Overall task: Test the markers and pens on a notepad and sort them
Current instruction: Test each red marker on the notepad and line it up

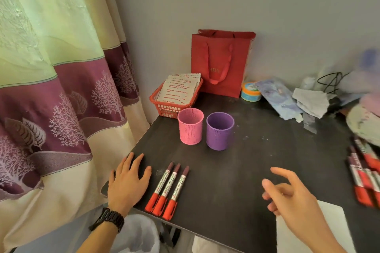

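Observation:
Three red markers (167, 189) lie side by side near the front left edge of the dark table (257, 160). My left hand (128, 183) rests flat on the table just left of them, fingers spread. My right hand (287, 195) hovers above the table to their right, fingers loosely extended and holding nothing. Under its wrist lies a white notepad (337, 226), partly hidden. Several more red markers (364, 174) lie in a pile at the right edge. A pink cup (190, 129) and a purple cup (220, 131) stand upright behind the three markers.
A red basket (164, 107) with printed sheets sits at the back left beside a red paper bag (220, 63). A tape roll (250, 91), crumpled paper (308, 98) and cables clutter the back right. A curtain (51, 88) hangs left of the table.

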`<action>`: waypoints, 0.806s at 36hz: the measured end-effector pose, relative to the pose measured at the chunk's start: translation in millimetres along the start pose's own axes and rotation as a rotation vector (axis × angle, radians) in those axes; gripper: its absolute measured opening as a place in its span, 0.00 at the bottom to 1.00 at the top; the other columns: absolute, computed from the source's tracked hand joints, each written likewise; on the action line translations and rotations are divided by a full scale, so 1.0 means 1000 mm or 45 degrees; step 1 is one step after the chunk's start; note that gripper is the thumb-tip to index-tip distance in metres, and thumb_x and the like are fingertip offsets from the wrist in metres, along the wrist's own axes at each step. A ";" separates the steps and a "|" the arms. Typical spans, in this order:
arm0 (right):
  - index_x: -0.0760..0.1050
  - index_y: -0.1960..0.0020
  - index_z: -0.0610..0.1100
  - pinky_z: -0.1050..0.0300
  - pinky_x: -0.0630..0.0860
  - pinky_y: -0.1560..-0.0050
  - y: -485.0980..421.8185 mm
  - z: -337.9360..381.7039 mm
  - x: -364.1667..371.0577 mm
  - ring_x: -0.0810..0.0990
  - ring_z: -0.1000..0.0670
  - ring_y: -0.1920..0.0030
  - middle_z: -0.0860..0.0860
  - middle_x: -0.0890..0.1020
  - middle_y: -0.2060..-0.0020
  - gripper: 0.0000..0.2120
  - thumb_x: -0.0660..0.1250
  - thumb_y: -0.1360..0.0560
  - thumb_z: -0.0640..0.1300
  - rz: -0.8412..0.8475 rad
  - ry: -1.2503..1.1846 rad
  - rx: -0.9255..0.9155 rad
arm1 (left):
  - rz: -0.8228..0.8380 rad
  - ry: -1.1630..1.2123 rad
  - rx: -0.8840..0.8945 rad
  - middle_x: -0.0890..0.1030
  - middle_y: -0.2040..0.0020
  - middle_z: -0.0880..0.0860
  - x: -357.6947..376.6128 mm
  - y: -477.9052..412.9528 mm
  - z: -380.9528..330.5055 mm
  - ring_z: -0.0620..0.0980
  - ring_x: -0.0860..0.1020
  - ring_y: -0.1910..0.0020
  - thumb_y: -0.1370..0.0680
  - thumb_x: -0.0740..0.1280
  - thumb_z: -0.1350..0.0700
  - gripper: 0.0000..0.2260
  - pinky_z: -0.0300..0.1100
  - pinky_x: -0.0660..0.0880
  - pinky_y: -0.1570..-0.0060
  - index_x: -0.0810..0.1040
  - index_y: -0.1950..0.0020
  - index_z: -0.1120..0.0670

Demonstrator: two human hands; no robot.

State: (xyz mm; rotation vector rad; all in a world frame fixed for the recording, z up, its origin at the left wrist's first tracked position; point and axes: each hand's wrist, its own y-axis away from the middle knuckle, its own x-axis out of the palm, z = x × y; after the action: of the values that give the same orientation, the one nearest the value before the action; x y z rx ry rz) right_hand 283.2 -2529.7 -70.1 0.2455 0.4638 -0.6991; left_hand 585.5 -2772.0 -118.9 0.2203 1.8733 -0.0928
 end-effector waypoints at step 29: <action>0.82 0.50 0.58 0.57 0.80 0.50 0.035 -0.152 -0.131 0.82 0.54 0.47 0.60 0.81 0.49 0.15 0.79 0.36 0.55 -0.592 0.715 -0.087 | 0.370 -0.389 1.080 0.75 0.51 0.47 0.118 0.111 -0.461 0.51 0.78 0.53 0.27 0.53 0.24 0.28 0.48 0.77 0.54 0.72 0.49 0.48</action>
State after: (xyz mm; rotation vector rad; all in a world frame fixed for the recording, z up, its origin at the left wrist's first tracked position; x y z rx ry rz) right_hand 168.8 -2374.7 -136.9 0.2717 1.1018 -1.0688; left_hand 142.2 -2570.5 -83.1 0.9944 1.3855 -0.6825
